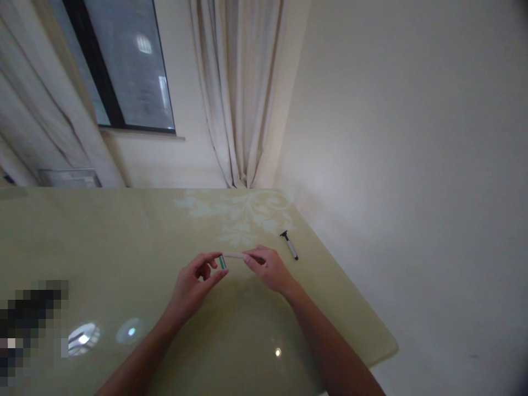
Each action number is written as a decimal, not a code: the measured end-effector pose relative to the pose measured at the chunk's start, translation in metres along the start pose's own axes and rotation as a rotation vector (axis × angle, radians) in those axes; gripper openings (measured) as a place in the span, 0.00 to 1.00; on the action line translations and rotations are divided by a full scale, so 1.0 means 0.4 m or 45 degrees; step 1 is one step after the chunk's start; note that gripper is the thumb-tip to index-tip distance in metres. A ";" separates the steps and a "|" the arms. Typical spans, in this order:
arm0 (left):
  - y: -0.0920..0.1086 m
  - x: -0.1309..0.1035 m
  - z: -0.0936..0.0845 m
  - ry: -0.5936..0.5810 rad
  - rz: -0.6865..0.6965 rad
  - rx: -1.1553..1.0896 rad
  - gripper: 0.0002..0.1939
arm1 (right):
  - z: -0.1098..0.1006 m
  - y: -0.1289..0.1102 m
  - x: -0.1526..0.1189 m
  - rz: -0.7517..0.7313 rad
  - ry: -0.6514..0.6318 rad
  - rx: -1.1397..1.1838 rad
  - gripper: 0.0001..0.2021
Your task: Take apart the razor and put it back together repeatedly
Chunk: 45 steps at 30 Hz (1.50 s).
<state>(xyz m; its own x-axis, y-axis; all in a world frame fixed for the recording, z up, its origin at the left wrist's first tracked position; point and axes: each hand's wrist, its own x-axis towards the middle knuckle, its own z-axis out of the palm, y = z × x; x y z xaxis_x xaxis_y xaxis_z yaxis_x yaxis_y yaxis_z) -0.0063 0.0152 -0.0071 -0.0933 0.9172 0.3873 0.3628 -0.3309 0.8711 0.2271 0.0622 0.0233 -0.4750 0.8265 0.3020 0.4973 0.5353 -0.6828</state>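
Note:
Between thumb and fingers, my left hand point(197, 279) pinches a small green and dark rectangular piece point(223, 262) by its two ends. A thin pale stick-like handle point(234, 255) runs from beside that piece to my right hand point(268, 268), whose thumb and fingers are closed on its other end. The piece and the handle meet or nearly meet; whether they are joined is too small to tell. Both hands are above the glossy table point(124, 247). Behind my right hand, a razor point(290, 246) with a black head and grey handle lies on the table.
The table's right edge slants along a plain wall point(391, 165). Beyond the far edge are curtains point(243, 88) and a dark-framed window point(127, 60). A blurred, pixelated dark shape point(33, 313) is at the left edge.

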 end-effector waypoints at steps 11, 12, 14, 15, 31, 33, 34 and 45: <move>-0.009 0.001 0.000 0.006 -0.017 -0.011 0.22 | -0.001 0.012 0.003 -0.018 -0.060 0.063 0.14; -0.011 0.001 0.000 0.009 -0.020 -0.014 0.23 | -0.001 0.012 0.003 -0.012 -0.059 0.016 0.13; -0.014 0.001 0.000 0.012 -0.031 -0.014 0.23 | -0.002 0.012 0.004 0.019 -0.024 -0.074 0.12; -0.015 0.000 0.000 0.008 -0.037 -0.014 0.23 | -0.003 0.012 0.004 0.026 -0.011 -0.078 0.12; -0.027 0.005 -0.007 0.011 -0.125 -0.070 0.25 | 0.012 0.019 0.007 -0.006 -0.054 -0.038 0.12; -0.034 0.006 -0.007 0.010 -0.152 -0.099 0.25 | 0.014 0.024 0.008 0.008 -0.059 0.009 0.13; -0.036 0.007 -0.007 0.006 -0.158 -0.110 0.25 | 0.015 0.026 0.009 0.003 -0.071 0.047 0.13; -0.055 0.015 0.001 -0.067 -0.143 -0.119 0.25 | 0.029 0.036 0.014 0.063 -0.115 0.053 0.14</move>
<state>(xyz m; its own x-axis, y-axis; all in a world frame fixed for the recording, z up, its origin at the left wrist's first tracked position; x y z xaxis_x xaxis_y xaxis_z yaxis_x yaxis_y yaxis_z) -0.0143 0.0279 -0.0242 -0.0790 0.9591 0.2718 0.2648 -0.2427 0.9333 0.2231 0.0725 0.0072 -0.5149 0.8317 0.2076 0.4918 0.4850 -0.7231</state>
